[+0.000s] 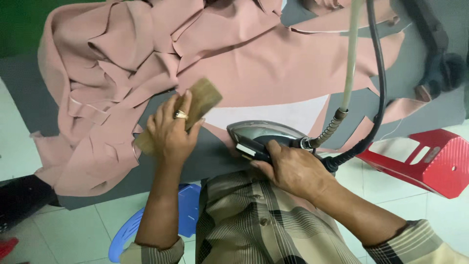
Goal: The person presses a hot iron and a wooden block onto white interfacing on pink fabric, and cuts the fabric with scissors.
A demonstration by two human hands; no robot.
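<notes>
My left hand (pixel 170 131), a ring on one finger, grips a flat wooden block (pixel 202 98) and presses it onto pink fabric (pixel 264 68) lying on a grey padded table (pixel 205 156). My right hand (pixel 292 168) is closed around the black handle of a steam iron (pixel 261 133), whose metal soleplate rests on the fabric near a white piece (pixel 273 113). A pale hose (pixel 351 54) and a black cable (pixel 378 73) run up from the iron's rear.
A heap of cut pink fabric pieces (pixel 102 88) covers the table's left side. A red plastic stool (pixel 432 159) stands at the right, a blue stool (pixel 188 215) under me. White tiled floor (pixel 19 146) surrounds the table.
</notes>
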